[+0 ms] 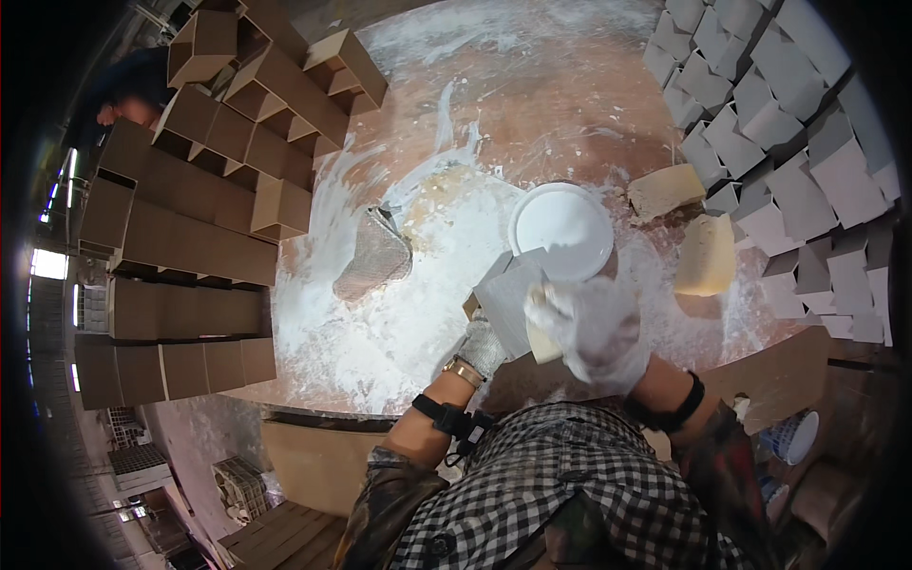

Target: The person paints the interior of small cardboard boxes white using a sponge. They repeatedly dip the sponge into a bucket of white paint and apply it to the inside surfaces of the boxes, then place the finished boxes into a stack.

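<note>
My left hand [483, 350], in a knitted glove, grips a small open cardboard box [511, 296] by its lower left side. The box's upper faces are coated pale grey-white, and bare brown board shows at its left edge. My right hand [598, 332], in a white-smeared glove and blurred by motion, is closed at the box's right side. A pale yellow sponge [544, 345] shows under its fingers, mostly hidden. Just beyond both hands stands a round white tub [563, 231] of white liquid.
Brown boxes [199, 218] are stacked on the left, and rows of white-coated boxes [760, 123] on the right. Two yellow sponges [667, 193] lie right of the tub. A dirty knitted glove [375, 258] rests on the paint-smeared table [532, 104]. Another person's hand [133, 111] appears far left.
</note>
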Available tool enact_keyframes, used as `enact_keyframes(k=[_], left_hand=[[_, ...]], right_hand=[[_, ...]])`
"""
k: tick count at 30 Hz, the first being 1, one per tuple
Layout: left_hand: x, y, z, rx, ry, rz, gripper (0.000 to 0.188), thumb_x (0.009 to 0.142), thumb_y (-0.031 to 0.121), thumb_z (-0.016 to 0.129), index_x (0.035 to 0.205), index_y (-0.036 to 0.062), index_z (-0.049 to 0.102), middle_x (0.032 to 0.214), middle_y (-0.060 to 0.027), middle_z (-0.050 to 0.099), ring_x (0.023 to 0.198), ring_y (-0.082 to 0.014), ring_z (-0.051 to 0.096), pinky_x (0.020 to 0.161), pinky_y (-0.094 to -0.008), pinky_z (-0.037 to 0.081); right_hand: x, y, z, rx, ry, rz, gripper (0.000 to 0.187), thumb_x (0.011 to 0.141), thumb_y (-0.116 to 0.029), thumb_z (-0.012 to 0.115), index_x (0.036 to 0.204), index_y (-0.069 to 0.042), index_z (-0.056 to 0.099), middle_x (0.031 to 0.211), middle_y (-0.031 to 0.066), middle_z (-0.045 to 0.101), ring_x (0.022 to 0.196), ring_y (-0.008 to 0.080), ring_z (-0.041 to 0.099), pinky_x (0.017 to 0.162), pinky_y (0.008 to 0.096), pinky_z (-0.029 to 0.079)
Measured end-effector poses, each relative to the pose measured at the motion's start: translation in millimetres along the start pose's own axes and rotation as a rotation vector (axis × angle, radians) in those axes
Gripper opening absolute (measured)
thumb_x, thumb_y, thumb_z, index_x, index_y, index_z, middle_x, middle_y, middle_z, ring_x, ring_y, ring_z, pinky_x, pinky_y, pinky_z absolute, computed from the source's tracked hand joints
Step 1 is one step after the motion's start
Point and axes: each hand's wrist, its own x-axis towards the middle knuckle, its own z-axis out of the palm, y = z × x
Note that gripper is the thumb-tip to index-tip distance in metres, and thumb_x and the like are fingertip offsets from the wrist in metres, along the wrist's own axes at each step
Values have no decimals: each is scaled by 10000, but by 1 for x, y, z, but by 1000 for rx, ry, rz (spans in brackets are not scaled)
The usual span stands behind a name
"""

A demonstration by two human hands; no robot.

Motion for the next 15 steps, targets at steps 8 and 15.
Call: enact_keyframes(k=[8,15], left_hand=[[-7,9,-8,181,-57,-81,402,965,311,382,1286,71,417,1158,-87,561,1057,-230,548,939,-350,443],[-9,1,-9,21,-40,-129,435,965,354,364,1306,88,406,1182,-87,554,1076,-239,543,951,-372,440]], right_hand=[[93,-10,34,-607,148,-501,140,721,-167,570,773,-96,679,779,102,663,715,230,635,666,383,482],[23,-1,58,-536,-298,-411,137,699,-147,559,780,-47,608,803,71,621,815,216,599,756,361,450]])
